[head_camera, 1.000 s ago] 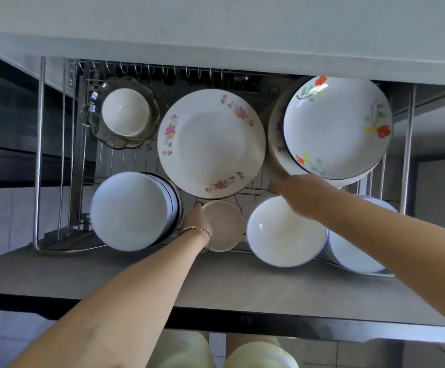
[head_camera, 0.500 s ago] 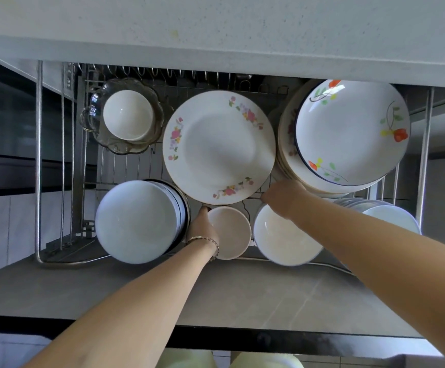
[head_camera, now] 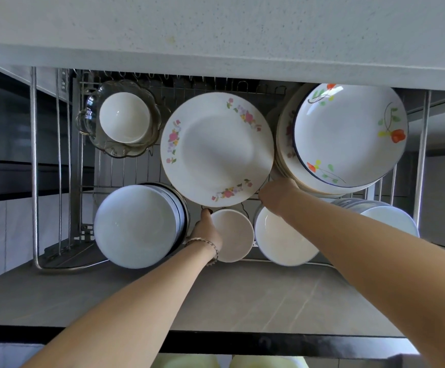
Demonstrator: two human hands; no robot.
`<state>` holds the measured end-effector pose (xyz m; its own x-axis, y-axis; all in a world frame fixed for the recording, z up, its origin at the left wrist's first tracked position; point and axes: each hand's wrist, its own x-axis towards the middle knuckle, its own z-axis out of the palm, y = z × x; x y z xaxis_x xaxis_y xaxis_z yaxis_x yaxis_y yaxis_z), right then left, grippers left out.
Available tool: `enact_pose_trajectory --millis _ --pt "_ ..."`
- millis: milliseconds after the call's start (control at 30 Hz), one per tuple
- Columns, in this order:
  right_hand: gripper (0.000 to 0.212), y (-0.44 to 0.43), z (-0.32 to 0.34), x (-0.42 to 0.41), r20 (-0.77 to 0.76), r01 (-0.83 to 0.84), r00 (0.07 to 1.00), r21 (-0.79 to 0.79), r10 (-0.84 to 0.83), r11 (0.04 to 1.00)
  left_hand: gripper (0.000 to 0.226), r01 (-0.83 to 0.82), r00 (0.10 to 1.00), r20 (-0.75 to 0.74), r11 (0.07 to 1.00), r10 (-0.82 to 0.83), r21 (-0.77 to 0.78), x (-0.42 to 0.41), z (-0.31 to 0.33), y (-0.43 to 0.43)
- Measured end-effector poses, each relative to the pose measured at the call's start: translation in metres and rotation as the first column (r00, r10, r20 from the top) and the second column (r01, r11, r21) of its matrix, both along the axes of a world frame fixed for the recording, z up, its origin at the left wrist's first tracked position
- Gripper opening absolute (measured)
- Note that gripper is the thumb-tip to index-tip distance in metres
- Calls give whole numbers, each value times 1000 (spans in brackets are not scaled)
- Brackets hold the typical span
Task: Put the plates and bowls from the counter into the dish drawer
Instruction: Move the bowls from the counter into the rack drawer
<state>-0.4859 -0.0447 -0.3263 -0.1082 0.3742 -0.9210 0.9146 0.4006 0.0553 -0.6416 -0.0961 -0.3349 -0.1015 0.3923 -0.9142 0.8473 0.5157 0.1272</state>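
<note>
1. Pale speckled desk point(head_camera: 216, 27) overhangs the pulled-out wire dish drawer point(head_camera: 34, 166), seen from above.
2. At left, a stack of white plates point(head_camera: 136, 227) sits in the drawer's front row.
3. Left hand point(head_camera: 205, 231) grips a small white bowl point(head_camera: 236, 236) by its rim, thumb on the edge, just in front of a floral plate point(head_camera: 216, 147).
4. Right hand point(head_camera: 277, 193) reaches between that plate and a larger white bowl point(head_camera: 282, 237); its fingers are hidden, so its grasp cannot be told.

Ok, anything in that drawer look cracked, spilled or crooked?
Nothing broken or spilled. The orange-flowered bowl sits off-centre on its plate stack, toward the right; that may just be camera angle. The left hand grips a small bowl.
</note>
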Motion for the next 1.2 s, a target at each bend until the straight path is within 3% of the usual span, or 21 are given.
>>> enact_pose_trajectory --millis 167,333,500,600,667,800,900,967,1033,1100,1200 --pt "42 -12 11 12 -54 17 998 91 -12 996 64 -104 994 -43 990 101 -94 8 8 5" --pt "41 -18 52 22 -149 102 986 215 -71 971 69 18 996 -91 1000 -19 -16 26 49 9" --pt "39 4 130 39 -272 355 914 183 -300 917 38 73 979 171 971 -114 228 36 132 38" --pt "36 42 186 48 -403 534 808 194 -429 823 22 -118 959 283 917 6 380 32 184 85" --pt "36 72 225 49 -497 624 729 200 -471 755 25 -215 943 328 859 58 465 29 219 124" --pt "29 135 281 44 -641 767 551 138 -534 626 27 -236 934 356 812 38 534 22 279 200" --pt "26 190 303 38 -709 880 347 20 -614 474 30 -301 907 416 794 68 528 20 301 259" --pt "28 228 310 35 -722 953 154 -73 -675 295 29 -326 895 438 787 80 523 21 307 296" --pt "36 265 310 35 -714 982 -91 -182 -694 58 28 -310 901 430 786 64 534 20 305 330" --pt "45 304 305 35 -692 946 -311 -289 -652 -145 26 -272 917 396 784 36 558 17 295 360" --pt "53 353 291 34 -625 815 -580 -448 -522 -368 26 -254 924 382 788 27 561 13 272 393"
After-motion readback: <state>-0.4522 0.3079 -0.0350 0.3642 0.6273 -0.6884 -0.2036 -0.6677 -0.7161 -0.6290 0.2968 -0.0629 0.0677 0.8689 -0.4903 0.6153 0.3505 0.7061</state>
